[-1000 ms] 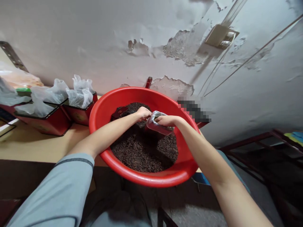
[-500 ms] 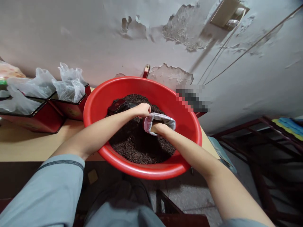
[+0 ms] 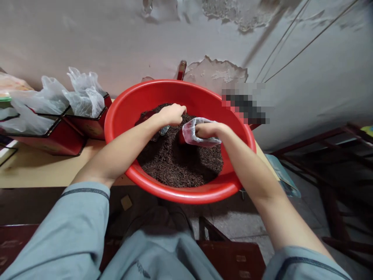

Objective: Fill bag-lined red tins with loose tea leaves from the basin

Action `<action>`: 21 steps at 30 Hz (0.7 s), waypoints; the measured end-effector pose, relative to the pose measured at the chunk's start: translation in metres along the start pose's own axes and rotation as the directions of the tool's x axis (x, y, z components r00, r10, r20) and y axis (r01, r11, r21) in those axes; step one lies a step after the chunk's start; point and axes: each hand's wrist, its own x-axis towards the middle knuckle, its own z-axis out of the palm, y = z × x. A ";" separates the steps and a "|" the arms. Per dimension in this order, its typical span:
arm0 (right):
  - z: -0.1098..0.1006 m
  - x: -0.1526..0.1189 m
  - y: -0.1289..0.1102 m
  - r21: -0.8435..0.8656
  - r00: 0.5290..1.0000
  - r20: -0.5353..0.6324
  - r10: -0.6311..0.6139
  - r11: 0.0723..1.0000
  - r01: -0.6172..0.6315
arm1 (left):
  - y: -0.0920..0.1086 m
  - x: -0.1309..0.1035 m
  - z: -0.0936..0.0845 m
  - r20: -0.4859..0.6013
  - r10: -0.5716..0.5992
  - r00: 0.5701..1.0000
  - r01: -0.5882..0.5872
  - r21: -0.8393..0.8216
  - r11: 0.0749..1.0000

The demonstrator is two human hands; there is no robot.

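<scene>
A large red plastic basin (image 3: 186, 196) holds a heap of dark, loose, tea-like leaves (image 3: 175, 171). On the heap stands a small red tin (image 3: 182, 137), lined with a clear plastic bag (image 3: 189, 132) folded over its rim. My right hand (image 3: 207, 130) reaches into the bag's mouth, its fingertips hidden inside. Left of the tin, my left hand (image 3: 172, 114) hovers over the leaves with loosely bent fingers, apart from the bag and with nothing seen in it. Beneath my left wrist lies a dark, glossy object (image 3: 150, 132), partly covered, with a clear piece (image 3: 164, 130) beside it.
Red tins (image 3: 58, 136) lined with clear bags stand left of the basin on the pale tabletop (image 3: 35, 171). A peeling wall (image 3: 116, 46) rises behind. At the right are a dark red wooden frame (image 3: 309, 146) and a bluish flat packet (image 3: 282, 175).
My left hand has come off the bag's rim and moved up and left. My right hand remains in the bag, now bent more at the wrist. The view has tilted down.
</scene>
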 end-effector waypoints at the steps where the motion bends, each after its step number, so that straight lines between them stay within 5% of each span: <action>1: -0.006 -0.009 0.004 0.039 1.000 0.012 -0.004 0.999 0.003 | -0.001 0.000 -0.001 0.006 0.001 1.000 -0.001 0.009 1.000; 5: -0.021 -0.036 0.014 0.226 0.989 -0.008 -0.147 0.963 0.145 | -0.006 0.003 0.001 0.071 -0.031 0.997 0.026 0.066 0.997; 8: -0.015 -0.032 0.009 0.074 0.975 0.040 -0.218 0.974 0.215 | -0.009 0.005 0.007 0.233 -0.054 0.971 0.017 0.160 0.987; 10: -0.006 -0.021 0.006 -0.095 0.986 0.036 -0.162 0.982 0.165 | -0.010 0.006 0.013 0.385 -0.056 0.921 -0.015 0.180 0.983; 13: 0.001 -0.007 0.011 -0.160 0.991 -0.135 -0.017 0.987 -0.005 | -0.006 0.006 0.020 0.524 -0.021 0.852 -0.062 0.139 0.988; 17: 0.000 -0.004 0.037 -0.018 0.941 -0.312 0.134 0.989 -0.146 | 0.004 0.004 0.035 0.548 0.002 0.836 -0.108 0.161 0.981; 21: -0.005 -0.014 0.050 0.085 0.851 -0.451 0.269 0.962 -0.259 | 0.015 0.000 0.072 0.546 0.095 0.832 -0.192 0.123 0.974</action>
